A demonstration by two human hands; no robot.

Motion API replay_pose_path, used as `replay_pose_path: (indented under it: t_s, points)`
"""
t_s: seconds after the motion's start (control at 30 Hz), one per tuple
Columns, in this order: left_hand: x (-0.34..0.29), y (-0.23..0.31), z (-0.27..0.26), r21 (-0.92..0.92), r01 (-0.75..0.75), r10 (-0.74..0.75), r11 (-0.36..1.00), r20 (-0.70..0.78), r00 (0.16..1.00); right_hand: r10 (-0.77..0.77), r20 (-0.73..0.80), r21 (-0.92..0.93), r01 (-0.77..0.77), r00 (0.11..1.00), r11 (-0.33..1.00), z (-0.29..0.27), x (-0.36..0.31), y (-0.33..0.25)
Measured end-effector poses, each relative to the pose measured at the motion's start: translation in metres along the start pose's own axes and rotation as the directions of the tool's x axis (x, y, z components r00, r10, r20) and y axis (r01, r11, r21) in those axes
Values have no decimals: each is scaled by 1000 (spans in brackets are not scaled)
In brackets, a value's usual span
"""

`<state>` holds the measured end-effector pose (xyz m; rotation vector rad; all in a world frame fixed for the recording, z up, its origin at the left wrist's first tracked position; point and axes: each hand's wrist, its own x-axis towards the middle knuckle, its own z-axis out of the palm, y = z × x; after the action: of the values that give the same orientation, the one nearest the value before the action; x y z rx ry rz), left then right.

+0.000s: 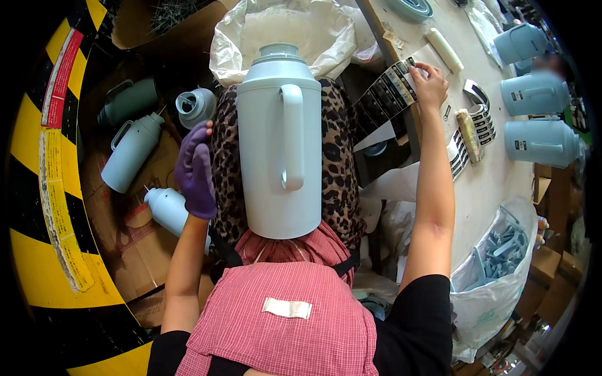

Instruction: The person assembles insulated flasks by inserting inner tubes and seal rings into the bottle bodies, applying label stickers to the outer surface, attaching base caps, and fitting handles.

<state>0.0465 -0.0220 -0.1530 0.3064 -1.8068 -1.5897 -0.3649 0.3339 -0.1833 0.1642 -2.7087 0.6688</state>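
A large pale blue flask [279, 141] with a long side handle is seen lying on the person's lap, which is covered by leopard-print cloth [335, 169] and a red checked apron [282, 313]; its lid end points to the far side. The left hand [195, 170], clad in a purple glove, is held just left of the flask, fingers straight and together, flat against or right beside its wall; nothing is gripped by it. The right hand [430, 86] is stretched to the far right, where its fingertips are pinched on the end of a strip of black labels [392, 88] hanging over the edge of the worktable [495, 182]. More label strips [480, 119] and a yellowish roll [469, 135] are laid on the table near that hand. Three pale blue flasks [540, 141] are set at the table's right edge. On the floor to the left, several more flasks [128, 153] are scattered on brown cardboard [135, 238]. A clear bag of blue handles [501, 250] is placed at the near right, and a white plastic bag [326, 31] lies beyond the flask.
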Motion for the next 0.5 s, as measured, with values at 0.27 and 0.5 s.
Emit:
replay_pose_path:
  t_s: [0.27,0.5]
  points:
    - [-58,-3,-23,64,163,-158,985,-78,984,-273,-157,218,303,949,928,-51,-71,-55]
    - [-84,32,-5,381,-563,304,733,557,773,-243,718,661,-530,652,531,-152,-229,-134]
